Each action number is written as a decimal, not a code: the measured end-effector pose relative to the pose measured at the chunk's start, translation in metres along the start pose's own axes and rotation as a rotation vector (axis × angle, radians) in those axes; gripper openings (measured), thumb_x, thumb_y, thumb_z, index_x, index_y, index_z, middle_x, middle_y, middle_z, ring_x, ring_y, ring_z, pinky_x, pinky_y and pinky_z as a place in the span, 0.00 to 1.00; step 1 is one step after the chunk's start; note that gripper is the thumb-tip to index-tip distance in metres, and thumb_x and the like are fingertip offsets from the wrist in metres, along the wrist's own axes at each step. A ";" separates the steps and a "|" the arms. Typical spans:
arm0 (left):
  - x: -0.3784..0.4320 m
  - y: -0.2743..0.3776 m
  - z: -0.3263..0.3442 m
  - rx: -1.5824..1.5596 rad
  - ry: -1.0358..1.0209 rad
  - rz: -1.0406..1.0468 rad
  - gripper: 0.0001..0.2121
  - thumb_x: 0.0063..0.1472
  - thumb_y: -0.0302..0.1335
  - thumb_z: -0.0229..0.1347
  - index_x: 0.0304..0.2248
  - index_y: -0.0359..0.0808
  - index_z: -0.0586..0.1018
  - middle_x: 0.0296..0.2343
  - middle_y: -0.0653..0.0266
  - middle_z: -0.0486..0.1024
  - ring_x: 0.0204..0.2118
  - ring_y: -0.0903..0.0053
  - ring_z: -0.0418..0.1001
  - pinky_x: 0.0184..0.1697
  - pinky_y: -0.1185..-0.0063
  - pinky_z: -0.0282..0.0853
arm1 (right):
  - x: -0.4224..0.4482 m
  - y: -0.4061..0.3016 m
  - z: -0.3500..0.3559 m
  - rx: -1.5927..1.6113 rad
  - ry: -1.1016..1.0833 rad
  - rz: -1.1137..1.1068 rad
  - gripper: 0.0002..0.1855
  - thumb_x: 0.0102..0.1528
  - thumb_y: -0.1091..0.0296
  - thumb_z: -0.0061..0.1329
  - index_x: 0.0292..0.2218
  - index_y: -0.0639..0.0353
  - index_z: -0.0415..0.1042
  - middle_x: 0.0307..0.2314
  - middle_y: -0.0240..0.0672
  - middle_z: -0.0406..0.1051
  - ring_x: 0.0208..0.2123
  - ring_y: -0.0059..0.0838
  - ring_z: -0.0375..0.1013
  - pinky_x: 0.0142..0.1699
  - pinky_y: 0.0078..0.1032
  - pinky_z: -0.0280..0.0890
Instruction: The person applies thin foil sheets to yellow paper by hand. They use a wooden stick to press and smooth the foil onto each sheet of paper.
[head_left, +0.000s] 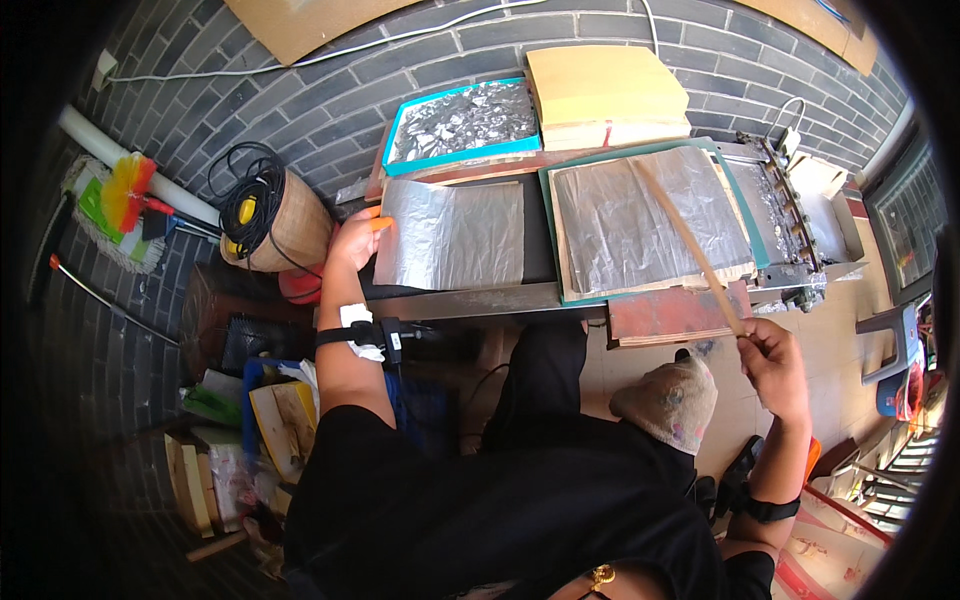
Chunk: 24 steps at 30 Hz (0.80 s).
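At the left edge of a silver foil sheet (465, 238), my left hand (357, 236) pinches the foil between fingers with orange covers on the tips. That sheet lies over paper on the dark bench top, its left side curling up. My right hand (776, 367) grips the near end of a long, thin wooden strip (688, 238). The strip slants away from me across a wrinkled, larger foil sheet (626, 225), and its far tip is over that sheet's upper part. Brown paper lies beneath the larger foil, on a green mat (550, 225).
Behind the sheets stand a blue-rimmed tray (388, 154) of foil scraps and a thick stack of yellow paper (600, 82). A metal roller mechanism (791, 202) is at the bench's right end. A basket (300, 225) with coiled black cable sits left. A reddish board (667, 319) juts out in front.
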<state>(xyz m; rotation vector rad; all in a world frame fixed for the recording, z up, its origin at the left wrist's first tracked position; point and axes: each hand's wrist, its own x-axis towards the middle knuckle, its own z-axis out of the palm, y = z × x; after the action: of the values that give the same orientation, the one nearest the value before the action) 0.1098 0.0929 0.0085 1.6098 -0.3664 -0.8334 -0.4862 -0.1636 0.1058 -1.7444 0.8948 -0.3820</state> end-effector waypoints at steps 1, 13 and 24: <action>0.001 -0.002 -0.003 0.023 0.006 -0.012 0.15 0.60 0.21 0.51 0.48 0.33 0.72 0.35 0.66 0.76 0.34 0.80 0.75 0.37 0.82 0.72 | 0.003 -0.005 0.005 -0.005 -0.044 -0.016 0.07 0.56 0.81 0.44 0.37 0.69 0.72 0.18 0.21 0.64 0.19 0.12 0.59 0.24 0.15 0.54; 0.006 -0.012 -0.012 0.093 0.012 -0.045 0.13 0.60 0.21 0.52 0.45 0.35 0.74 0.30 0.71 0.75 0.27 0.86 0.72 0.30 0.87 0.67 | 0.051 -0.047 0.095 -0.556 -0.416 -0.464 0.07 0.50 0.70 0.49 0.31 0.61 0.75 0.21 0.50 0.71 0.26 0.53 0.71 0.32 0.42 0.65; -0.005 -0.013 -0.010 0.164 0.114 -0.070 0.15 0.59 0.23 0.52 0.46 0.33 0.74 0.33 0.68 0.76 0.32 0.80 0.75 0.37 0.81 0.72 | 0.056 -0.060 0.100 -0.566 -0.346 -0.426 0.06 0.51 0.72 0.47 0.30 0.62 0.74 0.20 0.49 0.71 0.26 0.52 0.72 0.33 0.41 0.65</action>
<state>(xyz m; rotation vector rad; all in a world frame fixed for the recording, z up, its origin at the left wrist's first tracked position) 0.1108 0.1066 -0.0024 1.8227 -0.3050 -0.7766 -0.3616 -0.1292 0.1148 -2.4422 0.3885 -0.0873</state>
